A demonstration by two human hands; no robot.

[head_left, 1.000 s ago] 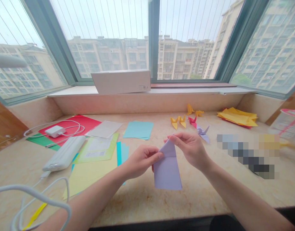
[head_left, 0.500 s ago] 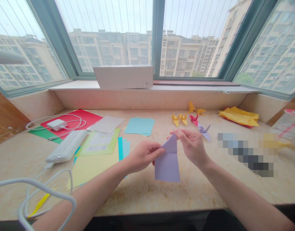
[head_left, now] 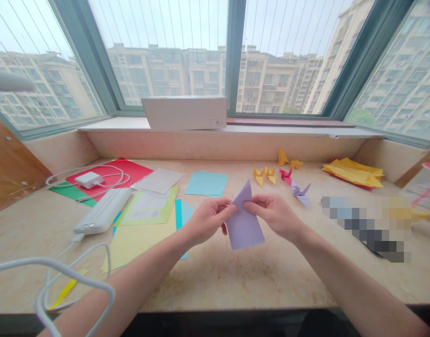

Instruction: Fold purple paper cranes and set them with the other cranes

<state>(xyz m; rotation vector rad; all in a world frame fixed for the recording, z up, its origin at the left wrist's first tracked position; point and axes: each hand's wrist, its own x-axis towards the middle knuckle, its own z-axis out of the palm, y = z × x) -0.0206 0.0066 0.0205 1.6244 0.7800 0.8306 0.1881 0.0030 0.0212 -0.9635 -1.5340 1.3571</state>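
A partly folded sheet of purple paper (head_left: 245,229) is held up over the counter, its pointed corner uppermost. My left hand (head_left: 212,216) pinches its left edge between thumb and fingers. On the opposite edge, my right hand (head_left: 271,210) grips the paper with thumb and bent fingers. Behind the right hand lies a purple paper crane (head_left: 301,193), and a red paper crane (head_left: 285,176) sits just beyond it. Several yellow paper cranes (head_left: 264,176) stand near these. A stack of light blue paper squares (head_left: 206,183) lies behind the left hand.
At left are a white power bank (head_left: 102,213), a charger (head_left: 89,179) with looping cable, red paper (head_left: 139,169) and pale yellow paper (head_left: 141,241). Yellow sheets (head_left: 355,172) are piled at right, near a blurred-out item (head_left: 365,229). A white box (head_left: 185,113) stands on the sill.
My right hand has moved from the paper's top point down to its right edge. The paper has tilted and its pointed top now stands free. The view has shifted slightly.
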